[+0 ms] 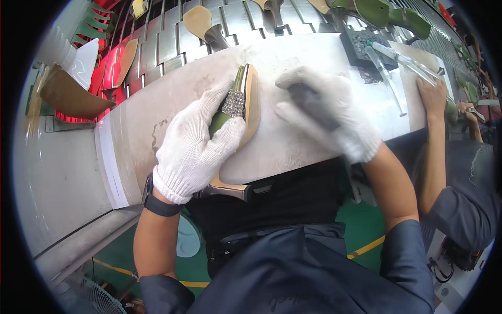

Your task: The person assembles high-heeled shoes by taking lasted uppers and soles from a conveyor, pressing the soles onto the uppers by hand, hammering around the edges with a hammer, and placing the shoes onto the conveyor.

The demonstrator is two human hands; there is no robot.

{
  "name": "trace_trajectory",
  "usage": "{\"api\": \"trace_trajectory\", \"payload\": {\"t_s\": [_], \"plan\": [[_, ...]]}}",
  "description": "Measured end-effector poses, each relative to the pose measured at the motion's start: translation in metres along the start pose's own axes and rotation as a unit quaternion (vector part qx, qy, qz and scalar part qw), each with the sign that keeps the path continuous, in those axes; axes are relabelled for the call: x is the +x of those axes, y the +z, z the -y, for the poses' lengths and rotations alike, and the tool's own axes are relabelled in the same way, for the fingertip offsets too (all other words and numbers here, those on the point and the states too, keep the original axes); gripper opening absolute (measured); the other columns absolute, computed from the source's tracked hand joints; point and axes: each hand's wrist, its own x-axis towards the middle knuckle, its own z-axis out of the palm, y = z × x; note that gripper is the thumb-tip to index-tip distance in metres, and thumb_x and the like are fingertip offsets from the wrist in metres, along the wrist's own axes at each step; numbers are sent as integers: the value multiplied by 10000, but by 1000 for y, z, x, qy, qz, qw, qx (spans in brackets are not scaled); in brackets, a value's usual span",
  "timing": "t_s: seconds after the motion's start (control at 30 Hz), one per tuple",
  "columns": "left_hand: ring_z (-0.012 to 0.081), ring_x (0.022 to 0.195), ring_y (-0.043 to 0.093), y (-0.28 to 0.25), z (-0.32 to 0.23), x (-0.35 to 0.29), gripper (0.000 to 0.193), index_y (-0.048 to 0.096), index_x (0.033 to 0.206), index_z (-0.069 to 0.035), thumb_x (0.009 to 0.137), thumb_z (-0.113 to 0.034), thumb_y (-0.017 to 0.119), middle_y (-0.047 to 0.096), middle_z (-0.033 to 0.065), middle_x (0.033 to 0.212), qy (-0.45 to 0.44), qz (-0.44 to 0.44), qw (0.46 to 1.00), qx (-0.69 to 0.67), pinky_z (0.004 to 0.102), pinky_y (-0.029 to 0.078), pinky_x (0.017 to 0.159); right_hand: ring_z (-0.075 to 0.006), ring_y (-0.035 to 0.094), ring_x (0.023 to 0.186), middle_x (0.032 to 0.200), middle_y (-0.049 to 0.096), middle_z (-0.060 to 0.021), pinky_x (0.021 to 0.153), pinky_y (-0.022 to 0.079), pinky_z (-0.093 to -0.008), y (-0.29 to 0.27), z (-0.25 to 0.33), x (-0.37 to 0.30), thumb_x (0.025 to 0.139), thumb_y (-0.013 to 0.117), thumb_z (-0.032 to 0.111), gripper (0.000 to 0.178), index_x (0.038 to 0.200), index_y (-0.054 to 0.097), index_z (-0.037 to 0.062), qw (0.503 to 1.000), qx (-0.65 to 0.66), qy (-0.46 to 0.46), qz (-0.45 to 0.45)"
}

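Observation:
My left hand [191, 141], in a white knit glove and with a dark watch on the wrist, is closed around a heeled sandal [252, 102]. The sandal lies on its side, its tan sole turned to the right, and a green upper with a glittering stone-set band [234, 103] shows between my fingers. Its heel end [230, 191] sticks out below my hand, over the table's near edge. My right hand [342, 112], also gloved and smeared by motion, grips a dark grey block [312, 106] a little to the right, apart from the sandal.
Behind the pale worktable [293, 152] runs a metal slatted conveyor [167, 31] carrying tan-soled shoes [197, 22] and green ones [410, 22]. At the right are a dark block [366, 48], clear syringes [386, 73] and another person's hand [433, 95]. A brown curved piece [73, 94] stands left.

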Motion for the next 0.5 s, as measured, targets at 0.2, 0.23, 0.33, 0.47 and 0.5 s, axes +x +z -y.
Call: {"api": "trace_trajectory", "payload": {"t_s": [0.2,0.23,0.33,0.47,0.5], "plan": [[397,1140,735,1,6,4,663,643,1530,-5,934,-254,795,746,244,1230,14,2,1000,6,445,560,1045,-255,778,1146,1172,817,-143,1007,617,-382,-24,23,21,1065,697,201,312,1261,761,-32,849,506,136,-71],[391,1122,735,1,8,4,679,647,1529,-8,916,-252,808,746,237,1214,16,4,1000,-15,445,563,1034,-254,778,1147,1216,804,-162,1007,622,-385,-24,23,26,1092,675,190,306,1281,748,-39,840,517,151,-67],[383,1097,733,-2,6,5,674,661,1511,-5,898,-240,814,746,221,1163,5,9,1000,2,452,567,1000,-198,768,1120,1155,812,-106,1001,610,-369,-13,15,44,1042,785,283,346,1265,769,18,905,421,67,9],[385,1054,734,-6,4,4,666,667,1495,6,889,-229,815,747,213,1119,5,12,1000,16,459,568,971,-179,786,958,1015,825,-112,896,641,-349,-22,34,42,1020,814,204,227,1144,808,13,924,380,36,23],[393,1042,736,-5,5,4,662,670,1489,9,887,-228,815,749,215,1110,8,11,1000,8,461,568,966,-175,787,937,1034,829,-110,883,642,-341,-12,30,45,1020,818,199,223,1152,806,19,912,410,-10,8]]}}
